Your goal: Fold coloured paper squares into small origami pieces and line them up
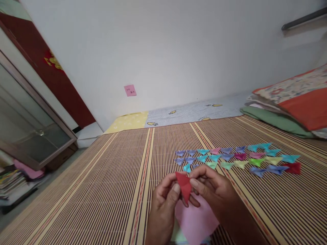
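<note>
A small piece of folded red paper [184, 185], roughly triangular with a point toward me, is held up between both hands. My left hand [165, 204] pinches its left edge between thumb and fingers. On the right edge, the thumb and fingertips of my right hand [213, 187] close on the same paper. Beneath the hands lies a pink sheet of paper [196, 221], with pale green paper partly showing under it. Just beyond stand several rows of small folded paper shapes [240, 156] in blue, purple, green, yellow, pink and red; my hands hide some of the nearest.
A striped bamboo mat [109, 183] covers the bed surface. Folded bedding [286, 119] and an orange patterned pillow [306, 95] are stacked at the right. A pink note [130, 90] is on the white wall. At the left stands a glass-doored cabinet [33, 112].
</note>
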A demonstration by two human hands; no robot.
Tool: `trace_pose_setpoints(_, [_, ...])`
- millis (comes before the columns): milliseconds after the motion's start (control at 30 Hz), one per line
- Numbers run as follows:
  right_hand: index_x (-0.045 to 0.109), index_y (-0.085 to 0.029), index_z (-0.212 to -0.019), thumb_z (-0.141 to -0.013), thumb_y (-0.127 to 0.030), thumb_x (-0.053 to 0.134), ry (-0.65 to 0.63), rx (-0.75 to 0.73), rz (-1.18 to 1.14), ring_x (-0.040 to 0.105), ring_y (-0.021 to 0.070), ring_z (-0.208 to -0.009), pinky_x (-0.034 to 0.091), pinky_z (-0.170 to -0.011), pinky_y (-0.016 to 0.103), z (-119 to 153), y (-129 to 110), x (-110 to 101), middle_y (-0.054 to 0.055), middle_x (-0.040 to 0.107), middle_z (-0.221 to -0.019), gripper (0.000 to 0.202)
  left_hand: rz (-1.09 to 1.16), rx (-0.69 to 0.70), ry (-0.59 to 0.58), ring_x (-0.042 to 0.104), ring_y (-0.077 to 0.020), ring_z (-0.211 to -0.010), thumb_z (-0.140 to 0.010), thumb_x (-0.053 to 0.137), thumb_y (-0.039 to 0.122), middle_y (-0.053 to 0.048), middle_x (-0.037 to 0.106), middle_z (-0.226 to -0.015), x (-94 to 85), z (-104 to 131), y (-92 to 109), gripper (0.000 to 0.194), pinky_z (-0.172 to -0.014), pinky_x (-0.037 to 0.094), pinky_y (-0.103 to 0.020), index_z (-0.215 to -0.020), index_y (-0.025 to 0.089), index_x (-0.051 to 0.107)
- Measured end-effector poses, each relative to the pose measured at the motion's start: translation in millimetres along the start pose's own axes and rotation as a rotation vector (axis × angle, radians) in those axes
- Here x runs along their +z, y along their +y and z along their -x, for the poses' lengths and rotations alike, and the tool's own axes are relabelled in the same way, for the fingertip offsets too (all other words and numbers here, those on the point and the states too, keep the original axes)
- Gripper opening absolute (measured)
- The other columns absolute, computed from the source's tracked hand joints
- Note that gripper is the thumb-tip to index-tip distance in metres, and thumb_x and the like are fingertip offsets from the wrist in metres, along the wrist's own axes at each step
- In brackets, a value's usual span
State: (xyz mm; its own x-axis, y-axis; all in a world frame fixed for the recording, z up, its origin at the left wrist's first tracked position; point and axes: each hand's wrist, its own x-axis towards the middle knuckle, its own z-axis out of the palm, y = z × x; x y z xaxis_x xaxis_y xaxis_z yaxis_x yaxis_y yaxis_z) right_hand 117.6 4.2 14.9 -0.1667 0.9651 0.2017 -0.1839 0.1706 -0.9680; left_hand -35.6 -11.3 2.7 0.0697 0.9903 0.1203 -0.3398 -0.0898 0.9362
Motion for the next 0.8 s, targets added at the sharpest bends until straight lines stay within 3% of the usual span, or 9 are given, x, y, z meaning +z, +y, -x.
trace_pose_setpoints(167, [0.067, -0.023, -0.096, -0.098, -0.034, 0.06, 0.102, -0.163, 0.249, 0.06, 0.0145, -0.055, 0.051, -0.056, 0.029, 4.2, 0.0, 5.0, 0.0, 0.067, -0.072, 0.014, -0.011, 0.028, -0.026, 0.069, -0.0182, -0.068, -0.093, 0.071, 0.035, -0.004, 0.075, -0.075, 9.5, -2.4, 5.9, 0.023, -0.065, 0.054, -0.027, -0.108, 0.019, 0.077])
trace_pose_setpoints(300, [0.071, -0.024, -0.097, -0.099, -0.025, 0.055, 0.151, -0.434, 0.479, 0.07, 0.0204, -0.083, 0.056, -0.074, 0.032, 3.1, 3.6, 3.7, 0.006, 0.073, -0.092, 0.016, -0.03, 0.043, -0.037, 0.066, -0.0168, -0.062, -0.091, 0.073, 0.033, -0.004, 0.073, -0.07, 10.9, -1.9, 8.1, 0.024, -0.061, 0.052, -0.026, -0.107, 0.017, 0.079])
trace_pose_setpoints(367, [0.071, -0.024, -0.097, -0.099, -0.023, 0.054, 0.126, -0.516, 0.543, 0.069, 0.0216, -0.086, 0.057, -0.074, 0.033, 1.8, 5.2, 2.7, 0.007, 0.073, -0.092, 0.017, -0.035, 0.037, -0.01, 0.064, -0.0152, -0.06, -0.087, 0.076, 0.031, -0.004, 0.074, -0.071, 10.1, -0.6, 8.1, 0.029, -0.06, 0.051, -0.024, -0.112, 0.017, 0.079])
trace_pose_setpoints(467, [0.071, -0.025, -0.108, -0.099, -0.022, 0.055, 0.091, -0.542, 0.6, 0.069, 0.0222, -0.088, 0.059, -0.075, 0.034, 1.5, 4.4, 2.4, 0.008, 0.072, -0.098, 0.018, -0.115, 0.059, 0.07, 0.063, -0.0141, -0.063, -0.086, 0.076, 0.029, -0.006, 0.076, -0.083, 7.4, 1.6, 7.1, 0.033, -0.061, 0.051, -0.023, -0.118, 0.022, 0.079])
trace_pose_setpoints(567, [0.07, -0.026, -0.119, -0.099, -0.02, 0.056, 0.062, -0.58, 0.655, 0.069, 0.0226, -0.094, 0.06, -0.078, 0.035, 3.0, 1.4, 3.3, 0.009, 0.07, -0.105, 0.026, -0.343, 0.151, 0.127, 0.063, -0.0144, -0.068, -0.09, 0.07, 0.024, -0.006, 0.077, -0.097, 4.6, 3.1, 7.1, 0.029, -0.063, 0.052, -0.024, -0.117, 0.028, 0.08])
trace_pose_setpoints(667, [0.071, -0.025, -0.114, -0.098, -0.022, 0.06, 0.047, -0.604, 0.705, 0.068, 0.0208, -0.088, 0.059, -0.075, 0.032, 4.6, 0.4, 4.8, 0.007, 0.067, -0.099, 0.02, -0.55, 0.295, 0.146, 0.068, -0.0179, -0.08, -0.091, 0.065, 0.013, -0.005, 0.076, -0.1, 4.2, 3.9, 8.7, 0.037, -0.073, 0.055, -0.027, -0.118, 0.032, 0.08])
trace_pose_setpoints(800, [0.069, -0.024, -0.105, -0.095, -0.017, 0.061, 0.051, -0.621, 0.747, 0.064, 0.0178, -0.074, 0.055, -0.064, 0.029, 4.7, 2.7, 7.0, 0.003, 0.064, -0.086, 0.015, -0.6, 0.391, 0.197, 0.071, -0.0207, -0.091, -0.088, 0.064, 0.008, -0.004, 0.076, -0.099, 7.7, 5.0, 9.3, 0.04, -0.082, 0.056, -0.03, -0.115, 0.034, 0.081])
